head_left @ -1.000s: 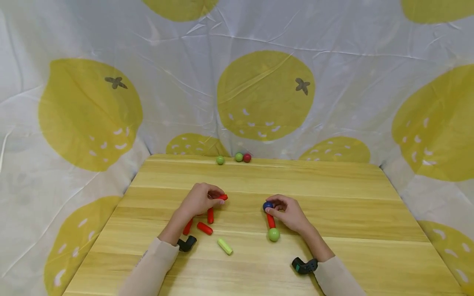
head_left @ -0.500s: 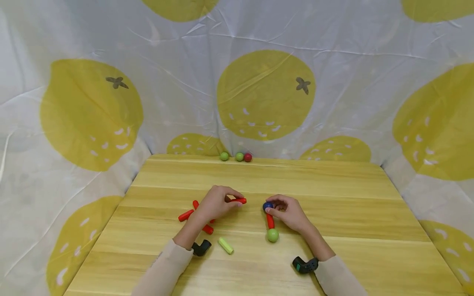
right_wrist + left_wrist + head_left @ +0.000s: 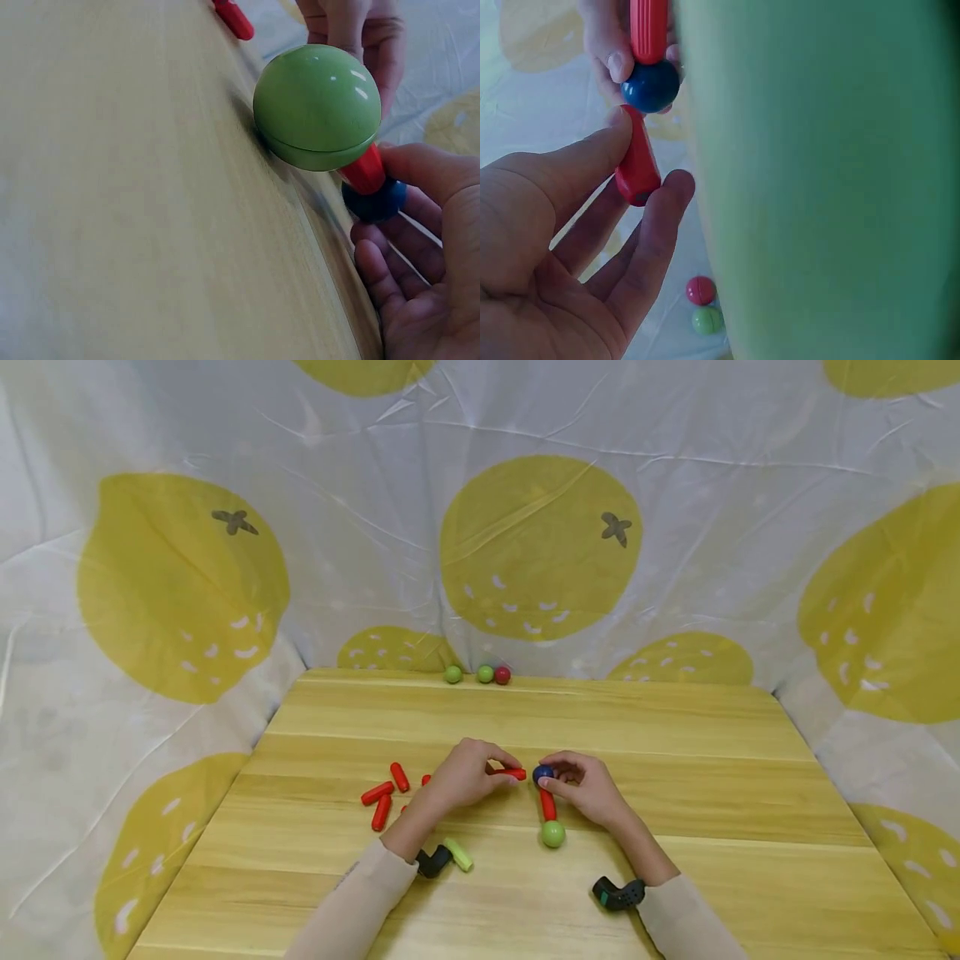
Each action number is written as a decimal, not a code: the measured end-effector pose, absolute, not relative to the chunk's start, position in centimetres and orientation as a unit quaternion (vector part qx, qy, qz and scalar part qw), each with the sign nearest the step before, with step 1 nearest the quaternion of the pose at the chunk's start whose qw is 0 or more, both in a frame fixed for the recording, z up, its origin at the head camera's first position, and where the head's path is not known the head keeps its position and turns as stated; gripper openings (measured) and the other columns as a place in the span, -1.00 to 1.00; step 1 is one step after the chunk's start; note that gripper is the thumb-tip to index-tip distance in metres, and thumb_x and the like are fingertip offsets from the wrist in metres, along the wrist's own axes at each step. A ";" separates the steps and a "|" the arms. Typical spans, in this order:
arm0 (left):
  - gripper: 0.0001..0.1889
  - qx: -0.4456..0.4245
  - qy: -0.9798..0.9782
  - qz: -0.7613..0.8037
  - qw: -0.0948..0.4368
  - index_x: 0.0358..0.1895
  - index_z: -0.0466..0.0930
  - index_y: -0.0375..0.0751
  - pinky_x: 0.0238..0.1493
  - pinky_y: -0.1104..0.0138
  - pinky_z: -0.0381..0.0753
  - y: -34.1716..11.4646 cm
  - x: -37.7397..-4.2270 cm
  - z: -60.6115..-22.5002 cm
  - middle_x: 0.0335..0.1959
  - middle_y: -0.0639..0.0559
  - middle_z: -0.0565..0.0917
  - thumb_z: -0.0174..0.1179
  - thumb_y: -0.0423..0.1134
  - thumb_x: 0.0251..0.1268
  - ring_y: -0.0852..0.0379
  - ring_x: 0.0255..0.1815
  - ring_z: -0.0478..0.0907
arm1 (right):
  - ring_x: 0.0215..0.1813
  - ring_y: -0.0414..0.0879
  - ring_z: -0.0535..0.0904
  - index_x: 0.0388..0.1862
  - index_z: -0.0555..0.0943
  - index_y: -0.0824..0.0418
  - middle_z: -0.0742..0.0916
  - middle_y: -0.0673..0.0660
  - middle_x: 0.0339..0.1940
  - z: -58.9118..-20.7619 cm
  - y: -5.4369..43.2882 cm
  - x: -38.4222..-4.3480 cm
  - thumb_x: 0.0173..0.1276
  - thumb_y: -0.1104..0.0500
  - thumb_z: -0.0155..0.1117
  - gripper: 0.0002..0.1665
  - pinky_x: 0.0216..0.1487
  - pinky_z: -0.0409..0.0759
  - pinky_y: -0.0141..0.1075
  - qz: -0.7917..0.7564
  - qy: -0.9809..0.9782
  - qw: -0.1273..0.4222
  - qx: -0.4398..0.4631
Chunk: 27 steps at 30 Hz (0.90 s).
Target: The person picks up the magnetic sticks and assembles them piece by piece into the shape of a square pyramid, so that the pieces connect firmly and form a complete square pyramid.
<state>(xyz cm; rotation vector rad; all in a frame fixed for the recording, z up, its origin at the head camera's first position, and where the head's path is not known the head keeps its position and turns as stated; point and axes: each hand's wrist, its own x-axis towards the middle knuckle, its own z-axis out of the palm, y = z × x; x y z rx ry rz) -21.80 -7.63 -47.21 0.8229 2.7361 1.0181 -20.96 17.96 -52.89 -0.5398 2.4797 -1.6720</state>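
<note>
My left hand [image 3: 468,772] pinches a short red rod [image 3: 513,773] between thumb and fingers. The rod's free end points at a blue ball [image 3: 543,774]. In the left wrist view that red rod [image 3: 639,161] has its tip right at the blue ball [image 3: 651,86]. My right hand [image 3: 591,789] grips the blue ball with thumb and fingertips. Out of this ball a second red rod [image 3: 548,805] runs toward the front of the table, with a light green ball [image 3: 553,834] on its other end. Seen from the right wrist, the green ball [image 3: 316,109] partly covers its rod [image 3: 365,169].
Several red rods [image 3: 377,792] lie left of my left forearm, some partly hidden by it. Beside the left wrist is a light green rod [image 3: 459,855]. Two green balls [image 3: 453,674] and a dark red ball [image 3: 502,675] sit along the table's back edge, against the lemon-print cloth [image 3: 360,560].
My left hand has carried its red rod rightward, from over the loose rods to close beside the blue ball. My right hand has stayed in place, gripping the blue ball.
</note>
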 end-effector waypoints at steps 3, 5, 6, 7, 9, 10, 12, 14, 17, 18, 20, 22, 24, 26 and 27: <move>-0.84 0.266 0.899 0.340 0.068 -0.10 0.85 0.02 -0.13 0.40 0.68 -7.2 -21.9 -47.4 -0.14 0.19 0.83 0.45 -0.13 0.31 0.19 -0.14 0.72 | -0.16 -0.06 0.62 0.13 0.70 0.24 0.75 0.20 -0.09 -53.3 18.1 -21.2 0.38 0.20 0.46 -0.64 -0.13 0.64 -0.38 -0.561 0.806 0.048 -0.184; -0.84 0.263 0.900 0.340 0.075 -0.09 0.85 0.01 -0.09 0.38 0.68 -7.0 -22.0 -47.6 -0.13 0.19 0.83 0.45 -0.12 0.30 0.17 -0.07 0.73 | -0.16 -0.08 0.62 0.11 0.71 0.22 0.75 0.19 -0.09 -53.4 18.1 -21.2 0.38 0.19 0.47 -0.65 -0.12 0.65 -0.39 -0.568 0.800 0.047 -0.187; -0.83 0.261 0.900 0.339 0.078 -0.09 0.85 0.01 -0.07 0.37 0.68 -6.9 -22.0 -47.6 -0.13 0.19 0.83 0.45 -0.12 0.31 0.16 -0.05 0.73 | -0.16 -0.09 0.62 0.11 0.71 0.21 0.75 0.18 -0.10 -53.4 18.2 -21.1 0.38 0.18 0.47 -0.66 -0.12 0.65 -0.39 -0.570 0.798 0.048 -0.189; -0.83 0.258 0.901 0.339 0.081 -0.08 0.85 0.01 -0.05 0.36 0.68 -6.8 -22.0 -47.7 -0.12 0.19 0.83 0.45 -0.12 0.31 0.16 -0.03 0.73 | -0.16 -0.09 0.62 0.10 0.71 0.19 0.75 0.18 -0.11 -53.4 18.2 -21.1 0.37 0.17 0.48 -0.66 -0.11 0.65 -0.39 -0.571 0.797 0.047 -0.191; -0.82 0.258 0.902 0.337 0.082 -0.07 0.85 0.01 -0.04 0.36 0.69 -6.7 -22.0 -47.8 -0.10 0.18 0.83 0.44 -0.11 0.31 0.16 -0.02 0.73 | -0.16 -0.09 0.62 0.09 0.72 0.17 0.75 0.16 -0.11 -53.4 18.2 -21.1 0.37 0.16 0.48 -0.67 -0.10 0.65 -0.39 -0.570 0.797 0.047 -0.194; -0.82 0.257 0.902 0.336 0.083 -0.07 0.85 0.01 -0.03 0.36 0.69 -6.6 -22.0 -47.8 -0.10 0.18 0.83 0.44 -0.11 0.32 0.17 -0.01 0.73 | -0.16 -0.10 0.62 0.08 0.72 0.16 0.75 0.16 -0.12 -53.4 18.2 -21.1 0.38 0.15 0.48 -0.68 -0.09 0.65 -0.39 -0.569 0.797 0.046 -0.197; -0.81 0.255 0.902 0.337 0.088 -0.05 0.85 0.01 -0.02 0.36 0.69 -6.5 -22.0 -47.9 -0.09 0.17 0.83 0.43 -0.11 0.32 0.18 -0.01 0.72 | -0.16 -0.10 0.62 0.07 0.72 0.15 0.75 0.16 -0.12 -53.4 18.2 -21.1 0.37 0.15 0.48 -0.68 -0.09 0.65 -0.40 -0.568 0.797 0.045 -0.199; -0.80 0.253 0.902 0.337 0.092 -0.04 0.84 -0.01 -0.04 0.36 0.70 -6.4 -22.1 -47.9 -0.09 0.15 0.83 0.44 -0.11 0.32 0.19 -0.05 0.73 | -0.16 -0.10 0.62 0.07 0.72 0.17 0.75 0.17 -0.12 -53.5 18.2 -21.1 0.37 0.16 0.48 -0.68 -0.09 0.65 -0.40 -0.572 0.794 0.043 -0.201; -0.77 0.238 0.903 0.342 0.101 -0.03 0.82 -0.03 -0.08 0.37 0.71 -6.6 -22.0 -47.9 -0.10 0.12 0.82 0.46 -0.12 0.29 0.22 -0.14 0.72 | -0.14 -0.11 0.64 0.07 0.71 0.21 0.76 0.22 -0.09 -53.6 18.2 -21.2 0.37 0.19 0.48 -0.68 -0.08 0.66 -0.42 -0.585 0.786 0.044 -0.197; -0.77 0.233 0.904 0.344 0.103 -0.03 0.82 -0.04 -0.11 0.37 0.70 -6.7 -22.1 -47.9 -0.12 0.11 0.81 0.48 -0.13 0.27 0.23 -0.17 0.71 | -0.13 -0.12 0.64 0.08 0.71 0.23 0.76 0.23 -0.08 -53.6 18.2 -21.2 0.36 0.20 0.48 -0.67 -0.08 0.66 -0.42 -0.590 0.782 0.044 -0.195; -0.76 0.222 0.904 0.351 0.105 -0.04 0.81 -0.04 -0.15 0.38 0.69 -6.9 -22.2 -47.9 -0.16 0.12 0.80 0.50 -0.14 0.25 0.27 -0.24 0.68 | -0.12 -0.12 0.64 0.08 0.71 0.26 0.76 0.26 -0.06 -53.7 18.3 -21.3 0.36 0.22 0.48 -0.67 -0.07 0.66 -0.42 -0.597 0.777 0.047 -0.192; -0.76 0.219 0.901 0.359 0.104 -0.05 0.82 -0.05 -0.18 0.38 0.68 -7.1 -22.3 -48.1 -0.22 0.14 0.80 0.50 -0.14 0.24 0.29 -0.28 0.66 | -0.12 -0.13 0.64 0.07 0.71 0.26 0.75 0.27 -0.07 -53.7 18.3 -21.3 0.36 0.23 0.48 -0.67 -0.06 0.67 -0.43 -0.598 0.777 0.049 -0.189; -0.78 0.219 0.898 0.367 0.102 -0.07 0.82 -0.04 -0.19 0.40 0.67 -7.3 -22.5 -48.3 -0.26 0.17 0.80 0.50 -0.13 0.23 0.33 -0.30 0.65 | -0.13 -0.12 0.64 0.06 0.70 0.25 0.75 0.26 -0.07 -53.5 18.3 -21.3 0.37 0.22 0.47 -0.68 -0.07 0.67 -0.42 -0.596 0.779 0.052 -0.187; -0.79 0.222 0.894 0.375 0.102 -0.09 0.83 -0.02 -0.17 0.40 0.68 -7.4 -22.6 -48.6 -0.26 0.20 0.80 0.50 -0.12 0.24 0.34 -0.29 0.66 | -0.12 -0.11 0.65 0.06 0.69 0.24 0.75 0.24 -0.07 -53.3 18.3 -21.3 0.38 0.20 0.46 -0.70 -0.06 0.67 -0.41 -0.593 0.780 0.056 -0.191; -0.80 0.223 0.892 0.380 0.104 -0.10 0.83 -0.01 -0.15 0.40 0.69 -7.5 -22.7 -48.7 -0.26 0.21 0.81 0.50 -0.12 0.24 0.35 -0.28 0.67 | -0.12 -0.09 0.65 0.06 0.69 0.23 0.75 0.23 -0.07 -53.2 18.2 -21.3 0.39 0.18 0.45 -0.70 -0.06 0.67 -0.40 -0.590 0.782 0.059 -0.194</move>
